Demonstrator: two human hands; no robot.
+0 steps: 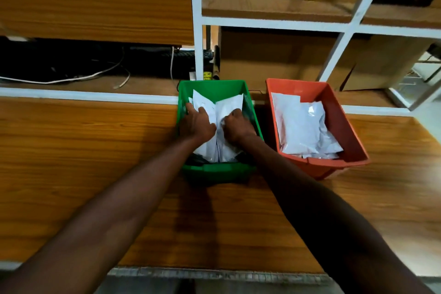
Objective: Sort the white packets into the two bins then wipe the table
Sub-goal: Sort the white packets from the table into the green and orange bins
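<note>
Both hands press white plastic packets (222, 124) into the green plastic bin (216, 170).
Left hand (196, 124) lies flat, fingers straight; right hand (236, 127) curls, gripping a packet, likely settling the pile.

White packets sorted into two bins

White packets (226, 107) fill the green bin (214, 86) under both grips; more packets (303, 129) lie piled in the orange bin (334, 102) right of them.

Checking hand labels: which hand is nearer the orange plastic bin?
Right. The right hand is in the green plastic bin beside the orange plastic bin; the left hand sits farther away.
</note>
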